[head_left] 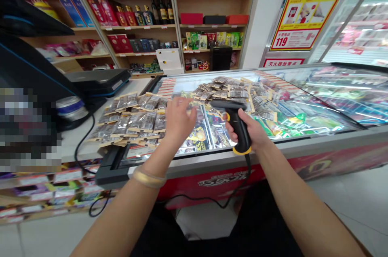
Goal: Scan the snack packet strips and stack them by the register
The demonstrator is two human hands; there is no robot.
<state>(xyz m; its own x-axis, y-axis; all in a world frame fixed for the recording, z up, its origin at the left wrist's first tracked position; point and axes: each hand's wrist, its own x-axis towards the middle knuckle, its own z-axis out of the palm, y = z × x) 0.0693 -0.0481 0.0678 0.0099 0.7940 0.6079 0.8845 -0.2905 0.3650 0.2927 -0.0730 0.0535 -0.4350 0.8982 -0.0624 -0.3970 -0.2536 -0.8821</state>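
Over the freezer, the right hand grips a scanner, best held steady; the left hand hovers unclenched near packets.

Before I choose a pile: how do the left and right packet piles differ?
The left pile spreads over the counter and the left edge of the freezer; the right pile lies on the glass top. The left pile is beside the left hand; the right pile lies beyond the scanner. Both hold dark packets with tan edges.
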